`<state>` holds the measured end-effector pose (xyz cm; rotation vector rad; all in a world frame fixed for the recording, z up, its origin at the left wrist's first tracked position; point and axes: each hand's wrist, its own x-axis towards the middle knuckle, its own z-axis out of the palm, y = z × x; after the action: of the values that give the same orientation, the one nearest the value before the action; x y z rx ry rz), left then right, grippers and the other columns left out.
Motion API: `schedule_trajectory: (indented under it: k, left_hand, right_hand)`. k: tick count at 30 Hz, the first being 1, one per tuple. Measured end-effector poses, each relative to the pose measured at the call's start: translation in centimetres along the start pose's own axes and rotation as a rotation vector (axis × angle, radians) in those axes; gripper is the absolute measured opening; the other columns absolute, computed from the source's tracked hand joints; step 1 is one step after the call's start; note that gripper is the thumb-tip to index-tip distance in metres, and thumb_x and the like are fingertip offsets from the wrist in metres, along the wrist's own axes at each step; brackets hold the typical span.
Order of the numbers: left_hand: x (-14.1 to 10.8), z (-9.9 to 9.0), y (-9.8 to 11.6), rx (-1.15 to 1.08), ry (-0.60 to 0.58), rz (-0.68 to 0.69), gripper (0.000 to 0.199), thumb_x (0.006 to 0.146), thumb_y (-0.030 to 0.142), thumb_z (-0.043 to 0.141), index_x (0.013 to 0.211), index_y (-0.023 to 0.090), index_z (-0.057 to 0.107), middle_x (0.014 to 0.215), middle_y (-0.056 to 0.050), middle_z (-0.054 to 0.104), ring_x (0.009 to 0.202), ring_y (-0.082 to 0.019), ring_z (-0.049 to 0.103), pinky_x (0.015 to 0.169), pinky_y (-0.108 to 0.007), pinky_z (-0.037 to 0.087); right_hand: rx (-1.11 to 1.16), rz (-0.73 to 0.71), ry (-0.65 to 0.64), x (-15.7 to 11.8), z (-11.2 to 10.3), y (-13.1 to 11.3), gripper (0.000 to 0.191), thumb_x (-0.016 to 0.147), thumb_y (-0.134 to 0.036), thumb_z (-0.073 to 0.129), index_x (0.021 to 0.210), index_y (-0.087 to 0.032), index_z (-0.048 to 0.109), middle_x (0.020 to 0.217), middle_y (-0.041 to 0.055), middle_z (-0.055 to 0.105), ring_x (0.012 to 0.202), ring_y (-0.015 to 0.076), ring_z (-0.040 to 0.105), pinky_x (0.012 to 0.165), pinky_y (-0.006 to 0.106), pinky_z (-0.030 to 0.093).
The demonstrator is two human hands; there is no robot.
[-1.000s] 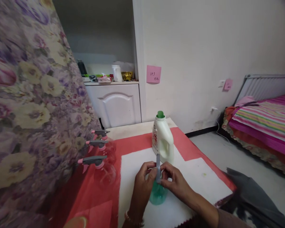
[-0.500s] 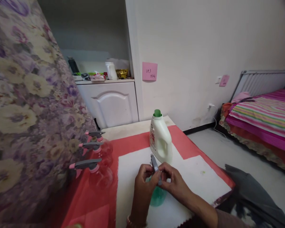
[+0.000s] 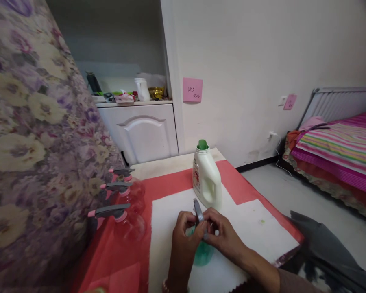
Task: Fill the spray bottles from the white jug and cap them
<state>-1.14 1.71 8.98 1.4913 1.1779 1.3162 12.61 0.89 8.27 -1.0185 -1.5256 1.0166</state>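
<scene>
Pale wall (image 3: pixel 247 49) backs the table (image 3: pixel 158 165), with a pink note (image 3: pixel 192 90) stuck on it; a floral curtain (image 3: pixel 33 142) hangs at left, a white cupboard (image 3: pixel 146 132) stands beyond, and a bed (image 3: pixel 338 158) with striped covers lies far right. Red cloth (image 3: pixel 167 185) covers most of the table, a white sheet (image 3: pixel 161 228) over it. On that sheet stands the green bottle (image 3: pixel 203 256), below the hands and partly hidden by them. Left hand (image 3: pixel 186 232) and right hand (image 3: pixel 225 236) both have fingers drawn in narrow, pinching the grey spray head (image 3: pixel 197 209) at the bottle's top. The step in hand looks like fitting or turning that head on the neck; whether it is seated cannot be told. Next move seems to call for a steady bottle and small, level twists, lest the thread cross. Just behind stands the white jug (image 3: pixel 206 181), uncapped; three clear spray bottles (image 3: pixel 129 228) line up at left
</scene>
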Motion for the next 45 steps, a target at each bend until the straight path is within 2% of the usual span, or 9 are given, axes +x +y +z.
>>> schedule_trajectory:
  k: [3, 9, 15, 20, 25, 31, 36, 41, 45]
  left_hand:
    - [-0.1, 0.0, 0.3, -0.005, -0.008, 0.003, 0.013, 0.074, 0.03, 0.062, 0.072, 0.021, 0.053, 0.075, 0.001, 0.055, 0.074, -0.018, 0.056, 0.069, -0.029, 0.046]
    - [-0.2, 0.0, 0.1, 0.009, 0.003, -0.004, 0.015, 0.073, 0.032, 0.063, 0.072, 0.021, 0.052, 0.073, 0.002, 0.054, 0.073, -0.018, 0.055, 0.069, -0.028, 0.046]
    - [-0.2, 0.0, 0.4, -0.006, -0.001, -0.024, 0.017, 0.073, 0.034, 0.063, 0.071, 0.021, 0.053, 0.074, 0.001, 0.054, 0.074, -0.018, 0.056, 0.067, -0.027, 0.046]
    - [-0.3, 0.0, 0.4, -0.028, -0.011, -0.01, 0.015, 0.075, 0.031, 0.063, 0.072, 0.021, 0.053, 0.073, 0.002, 0.054, 0.072, -0.018, 0.056, 0.067, -0.027, 0.046]
    - [-0.4, 0.1, 0.4, -0.028, 0.0, 0.016, 0.012, 0.074, 0.029, 0.063, 0.072, 0.021, 0.054, 0.073, 0.002, 0.055, 0.072, -0.017, 0.056, 0.067, -0.026, 0.046]
    - [-0.4, 0.0, 0.4, -0.033, -0.008, 0.001, 0.015, 0.075, 0.032, 0.063, 0.073, 0.021, 0.054, 0.072, 0.002, 0.055, 0.071, -0.017, 0.055, 0.066, -0.027, 0.046]
    - [-0.5, 0.1, 0.6, -0.026, -0.006, -0.015, 0.016, 0.075, 0.033, 0.063, 0.072, 0.021, 0.054, 0.072, 0.002, 0.055, 0.071, -0.017, 0.055, 0.067, -0.027, 0.046]
    - [-0.5, 0.2, 0.6, -0.033, -0.018, -0.024, 0.015, 0.075, 0.032, 0.063, 0.073, 0.021, 0.053, 0.073, 0.001, 0.055, 0.073, -0.018, 0.056, 0.068, -0.027, 0.046]
    - [-0.6, 0.1, 0.4, -0.031, -0.006, -0.014, 0.015, 0.075, 0.032, 0.063, 0.074, 0.021, 0.054, 0.074, 0.001, 0.055, 0.073, -0.018, 0.056, 0.068, -0.027, 0.046]
  right_hand:
    - [-0.007, 0.051, 0.088, -0.1, 0.4, 0.1, 0.022, 0.067, -0.013, 0.069, 0.081, -0.021, 0.053, 0.067, -0.0083, 0.039, 0.055, 0.009, 0.037, 0.051, 0.023, 0.029]
    - [0.006, 0.012, -0.105, 0.1, -0.6, -0.8, 0.012, 0.074, -0.023, 0.067, 0.082, -0.019, 0.06, 0.086, -0.0016, 0.05, 0.067, 0.0114, 0.046, 0.059, 0.025, 0.036]
    - [-0.023, 0.09, 0.057, 0.0, -0.1, -0.3, 0.026, 0.064, -0.016, 0.072, 0.082, -0.021, 0.054, 0.064, -0.0084, 0.042, 0.056, 0.0098, 0.04, 0.053, 0.023, 0.031]
    - [-0.024, -0.011, -0.119, 0.0, -0.6, -0.3, 0.016, 0.075, -0.026, 0.069, 0.087, -0.02, 0.061, 0.087, -0.0011, 0.052, 0.069, 0.0122, 0.048, 0.059, 0.024, 0.038]
    - [-0.053, -0.008, 0.055, 0.1, -0.3, 0.3, 0.023, 0.067, -0.016, 0.072, 0.081, -0.021, 0.054, 0.077, -0.0052, 0.047, 0.063, 0.0104, 0.044, 0.056, 0.023, 0.035]
    - [-0.017, -0.01, -0.118, 0.0, -0.8, -0.4, 0.017, 0.077, -0.032, 0.068, 0.088, -0.02, 0.062, 0.09, 0.0002, 0.054, 0.072, 0.0135, 0.05, 0.059, 0.024, 0.039]
    - [-0.029, 0.044, 0.026, 0.0, -0.4, 0.0, 0.022, 0.07, -0.029, 0.075, 0.082, -0.021, 0.058, 0.072, -0.0056, 0.046, 0.062, 0.0111, 0.044, 0.055, 0.023, 0.035]
    - [-0.02, 0.002, -0.086, -0.1, -0.7, -0.2, 0.02, 0.075, -0.03, 0.071, 0.091, -0.022, 0.062, 0.089, -0.0006, 0.053, 0.071, 0.0132, 0.05, 0.059, 0.024, 0.038]
    - [0.001, 0.037, 0.011, -0.1, -0.3, 0.2, 0.022, 0.071, -0.031, 0.075, 0.08, -0.021, 0.058, 0.073, -0.0049, 0.048, 0.063, 0.0117, 0.044, 0.056, 0.024, 0.035]
